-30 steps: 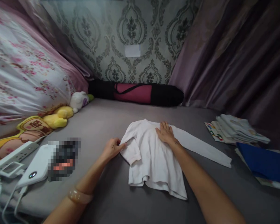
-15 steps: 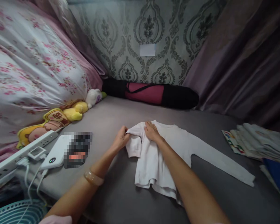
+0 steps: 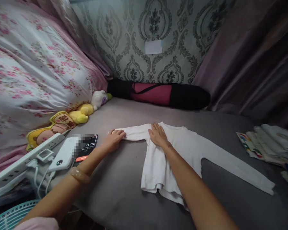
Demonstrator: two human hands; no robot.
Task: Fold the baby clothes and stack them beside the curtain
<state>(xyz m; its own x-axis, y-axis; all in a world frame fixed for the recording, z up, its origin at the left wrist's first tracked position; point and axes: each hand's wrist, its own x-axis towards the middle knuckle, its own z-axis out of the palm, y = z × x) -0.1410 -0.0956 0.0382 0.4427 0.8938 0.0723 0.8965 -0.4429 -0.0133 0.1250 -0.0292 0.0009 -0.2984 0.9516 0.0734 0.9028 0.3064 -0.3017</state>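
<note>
A white long-sleeved shirt (image 3: 175,150) lies spread on the grey bed surface, its lower hem wavy and the sleeve on the right stretched outward. My left hand (image 3: 115,138) rests over the outer end of the left sleeve (image 3: 136,131), fingers laid across the cloth, covering most of the cuff. Flat on the shirt near that sleeve's shoulder is my right hand (image 3: 157,134), open with fingers extended. My right forearm hides part of the shirt's front.
At left are a power strip (image 3: 26,161), a white power bank (image 3: 63,153) with cables, and a phone (image 3: 88,148). Plush toys (image 3: 62,123) line the curtain. A black-and-maroon long bag (image 3: 156,94) lies at the back; folded clothes (image 3: 271,142) sit at right.
My left hand has moved left, and the left sleeve, bunched and folded down before, now lies straight out. My right hand stays on the shoulder area.
</note>
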